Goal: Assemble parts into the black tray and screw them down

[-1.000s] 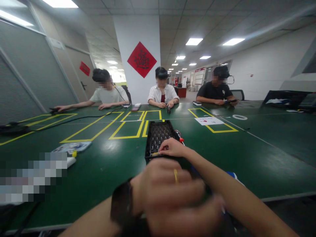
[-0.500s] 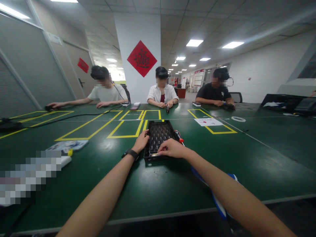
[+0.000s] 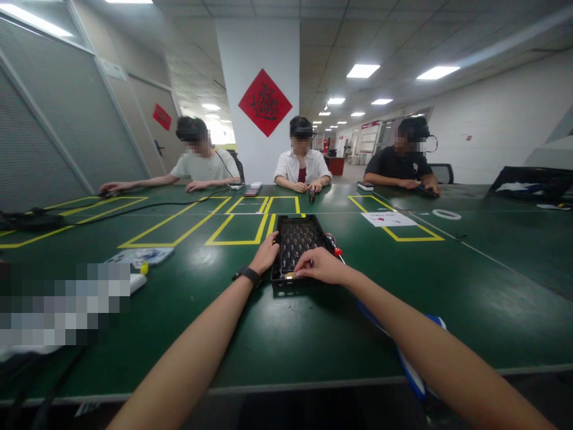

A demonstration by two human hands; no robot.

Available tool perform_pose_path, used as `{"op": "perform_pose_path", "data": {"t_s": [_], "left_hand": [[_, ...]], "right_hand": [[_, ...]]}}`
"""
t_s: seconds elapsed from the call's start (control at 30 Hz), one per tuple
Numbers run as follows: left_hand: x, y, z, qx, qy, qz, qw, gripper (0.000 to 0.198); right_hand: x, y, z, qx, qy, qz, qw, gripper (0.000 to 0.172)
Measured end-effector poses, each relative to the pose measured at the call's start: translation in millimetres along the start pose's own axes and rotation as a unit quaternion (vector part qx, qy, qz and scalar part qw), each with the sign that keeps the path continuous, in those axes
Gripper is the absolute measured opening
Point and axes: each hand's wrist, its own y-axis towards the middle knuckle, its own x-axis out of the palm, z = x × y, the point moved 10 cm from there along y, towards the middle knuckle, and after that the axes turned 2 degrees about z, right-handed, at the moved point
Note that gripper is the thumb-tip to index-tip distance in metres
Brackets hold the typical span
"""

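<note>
A shallow black tray (image 3: 298,236) lies on the green table in front of me, with rows of small shiny pieces inside. My left hand (image 3: 265,253) grips its left rim, thumb towards the top edge. My right hand (image 3: 320,264) reaches over the near right part of the tray, fingertips pinched together low inside it. Right at those fingertips sits a small pale yellowish piece (image 3: 290,276); whether the fingers hold it cannot be made out. A red-handled screwdriver (image 3: 338,251) lies against the tray's right side, partly behind my right hand.
Blue-and-white material (image 3: 409,364) lies under my right forearm. A white sheet (image 3: 388,219) and a tape ring (image 3: 446,214) are farther right. At left are a patterned flat packet (image 3: 141,257) and a black cable (image 3: 147,214). Three people sit across the table (image 3: 201,280).
The view has shifted, so the whole scene sits a little farther right. My right fingertips stay at the tray's near end, and the yellowish piece shows more clearly. My left hand keeps its hold.
</note>
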Motion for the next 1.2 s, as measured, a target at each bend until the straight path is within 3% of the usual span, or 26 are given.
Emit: {"op": "perform_pose_path", "data": {"t_s": [0.23, 0.53, 0.87, 1.2], "left_hand": [[-0.7, 1.7, -8.3, -0.003, 0.014, 0.016, 1.0, 0.057], [0.0, 3.1, -11.8, -0.019, 0.038, 0.017, 0.999, 0.057], [1.1, 0.9, 2.1, 0.006, 0.038, -0.001, 0.999, 0.056], [1.7, 3.0, -2.3, 0.004, 0.025, -0.001, 1.0, 0.056]], "right_hand": [[2.0, -0.3, -1.3, -0.01, -0.009, -0.005, 1.0, 0.021], [-0.3, -1.0, 2.7, 0.008, 0.028, -0.011, 1.0, 0.029], [1.4, -1.6, 7.4, 0.016, 0.03, -0.015, 0.999, 0.03], [0.3, -1.7, 5.3, 0.014, 0.025, -0.011, 1.0, 0.028]]}}
